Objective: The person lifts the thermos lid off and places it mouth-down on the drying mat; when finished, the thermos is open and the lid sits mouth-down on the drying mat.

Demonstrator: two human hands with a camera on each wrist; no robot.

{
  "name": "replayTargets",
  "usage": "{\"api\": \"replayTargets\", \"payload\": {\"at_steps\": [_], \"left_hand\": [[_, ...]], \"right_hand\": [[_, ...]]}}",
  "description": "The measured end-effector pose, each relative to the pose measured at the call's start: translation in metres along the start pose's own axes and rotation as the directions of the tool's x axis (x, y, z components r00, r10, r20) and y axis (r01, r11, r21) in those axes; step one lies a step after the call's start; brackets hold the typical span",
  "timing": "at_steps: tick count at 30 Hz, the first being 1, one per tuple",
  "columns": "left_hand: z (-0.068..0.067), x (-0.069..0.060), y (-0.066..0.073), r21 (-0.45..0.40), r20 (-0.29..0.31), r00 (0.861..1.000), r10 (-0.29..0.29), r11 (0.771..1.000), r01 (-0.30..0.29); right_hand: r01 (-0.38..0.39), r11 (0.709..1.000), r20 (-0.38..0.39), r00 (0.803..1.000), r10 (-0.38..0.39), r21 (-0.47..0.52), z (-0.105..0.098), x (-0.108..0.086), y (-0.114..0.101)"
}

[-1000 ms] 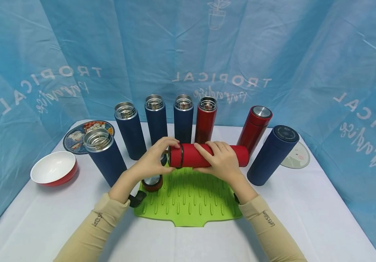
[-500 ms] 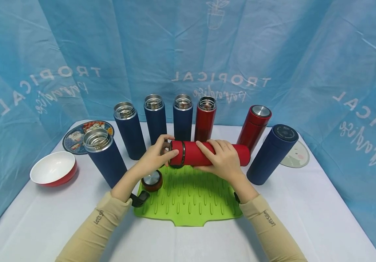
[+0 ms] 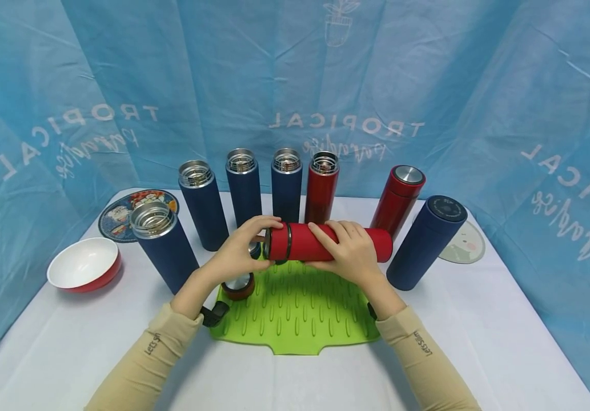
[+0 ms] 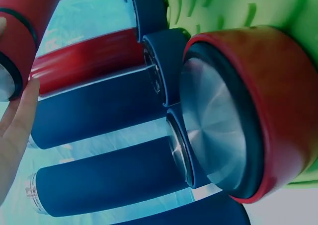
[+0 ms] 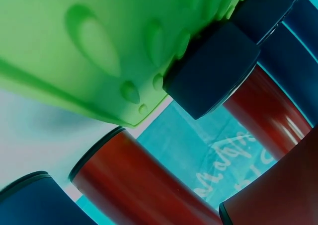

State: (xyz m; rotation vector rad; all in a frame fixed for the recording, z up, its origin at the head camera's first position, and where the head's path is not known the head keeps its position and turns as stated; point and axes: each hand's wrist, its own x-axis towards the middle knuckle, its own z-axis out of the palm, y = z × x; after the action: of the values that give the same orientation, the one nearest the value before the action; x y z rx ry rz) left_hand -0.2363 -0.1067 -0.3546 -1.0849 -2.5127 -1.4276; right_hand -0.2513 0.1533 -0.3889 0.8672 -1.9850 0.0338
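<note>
A red thermos (image 3: pixel 310 241) lies level in the air above a green ridged mat (image 3: pixel 300 319), its lid end to the left. My right hand (image 3: pixel 345 254) grips its body, thumb across the front and fingers over the top. With fingertips above and thumb below, my left hand (image 3: pixel 238 251) holds the lid (image 3: pixel 277 244), a dark ring marking the joint. The left wrist view shows some left fingers (image 4: pixel 20 120) against that lid end. A red lid (image 3: pixel 239 287) with a steel top sits on the mat below my left hand. Behind it is a blue lid (image 3: pixel 255 250), partly hidden.
Several uncapped blue thermoses (image 3: pixel 204 214) and an uncapped red thermos (image 3: pixel 321 197) stand behind and left. A capped red thermos (image 3: pixel 398 200) and capped blue thermos (image 3: pixel 424 245) stand right. At left are a red-and-white bowl (image 3: pixel 101 278) and patterned round mat (image 3: pixel 135 208); a pale mat (image 3: pixel 468 244) lies right.
Half a second ago my left thumb lay across the front of the lid. Now the left hand has turned back, fingertips on top and thumb below. The right hand keeps its hold.
</note>
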Motion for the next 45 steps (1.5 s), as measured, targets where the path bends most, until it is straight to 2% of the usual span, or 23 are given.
{"api": "replayTargets", "payload": {"at_steps": [3, 6, 10, 12, 14, 17, 18, 20, 21, 25, 28, 31, 33, 37, 40, 45], "left_hand": [[-0.002, 0.0, 0.002, -0.062, 0.002, 0.996, -0.088, 0.994, 0.088], [-0.003, -0.001, 0.003, -0.086, 0.008, 0.986, -0.165, 0.983, 0.165], [-0.004, 0.0, 0.005, -0.042, -0.002, 0.975, -0.224, 0.974, 0.224], [-0.004, 0.0, 0.006, -0.022, -0.009, 0.963, -0.268, 0.963, 0.268], [-0.005, 0.0, 0.006, -0.045, -0.025, 0.945, -0.327, 0.944, 0.326], [-0.007, -0.002, 0.006, -0.124, -0.065, 0.9, -0.432, 0.898, 0.422], [-0.008, -0.003, 0.006, -0.154, -0.078, 0.885, -0.459, 0.883, 0.444], [-0.009, -0.004, 0.005, -0.184, -0.097, 0.865, -0.492, 0.863, 0.47], [-0.01, -0.005, 0.006, -0.183, -0.099, 0.863, -0.496, 0.861, 0.474], [-0.008, -0.006, 0.004, -0.126, -0.083, 0.872, -0.482, 0.873, 0.471], [-0.003, -0.008, 0.002, -0.016, -0.063, 0.891, -0.45, 0.893, 0.45], [0.006, -0.012, -0.002, 0.149, -0.044, 0.915, -0.401, 0.903, 0.403], [0.012, -0.014, -0.004, 0.215, -0.024, 0.929, -0.369, 0.906, 0.366], [0.023, -0.018, -0.01, 0.301, 0.015, 0.944, -0.329, 0.902, 0.31], [0.029, -0.02, -0.014, 0.364, 0.049, 0.949, -0.311, 0.89, 0.273], [0.034, -0.021, -0.015, 0.461, 0.089, 0.952, -0.294, 0.859, 0.223]], "right_hand": [[-0.006, 1.0, -0.007, 1.0, 0.006, 0.005, 0.0, 0.0, 0.0], [-0.006, 1.0, -0.013, 1.0, 0.007, 0.002, 0.0, 0.0, -0.001], [-0.002, 1.0, -0.009, 1.0, 0.002, -0.003, 0.0, 0.0, -0.001], [0.001, 1.0, -0.005, 1.0, -0.001, -0.005, 0.0, 0.0, -0.002], [-0.003, 1.0, -0.007, 1.0, 0.003, 0.0, -0.001, 0.0, -0.002], [-0.027, 1.0, -0.018, 0.999, 0.027, 0.006, -0.002, 0.0, -0.001], [-0.04, 0.999, -0.024, 0.999, 0.04, 0.007, -0.003, -0.001, 0.0], [-0.069, 0.998, -0.034, 0.997, 0.069, 0.006, -0.004, -0.001, 0.003], [-0.084, 0.996, -0.039, 0.996, 0.084, 0.008, -0.004, -0.001, 0.004], [-0.145, 0.989, -0.073, 0.986, 0.147, 0.034, -0.005, 0.0, 0.008], [-0.221, 0.971, -0.109, 0.967, 0.23, 0.085, -0.004, 0.001, 0.009], [-0.326, 0.932, -0.137, 0.927, 0.348, 0.16, -0.004, 0.003, 0.009], [-0.391, 0.898, -0.146, 0.894, 0.423, 0.203, -0.004, 0.005, 0.008], [-0.505, 0.807, -0.137, 0.816, 0.562, 0.304, -0.008, 0.011, 0.008], [-0.579, 0.714, -0.097, 0.746, 0.658, 0.393, -0.011, 0.018, 0.008], [-0.66, 0.522, 0.009, 0.625, 0.781, 0.54, -0.014, 0.029, 0.013]]}}
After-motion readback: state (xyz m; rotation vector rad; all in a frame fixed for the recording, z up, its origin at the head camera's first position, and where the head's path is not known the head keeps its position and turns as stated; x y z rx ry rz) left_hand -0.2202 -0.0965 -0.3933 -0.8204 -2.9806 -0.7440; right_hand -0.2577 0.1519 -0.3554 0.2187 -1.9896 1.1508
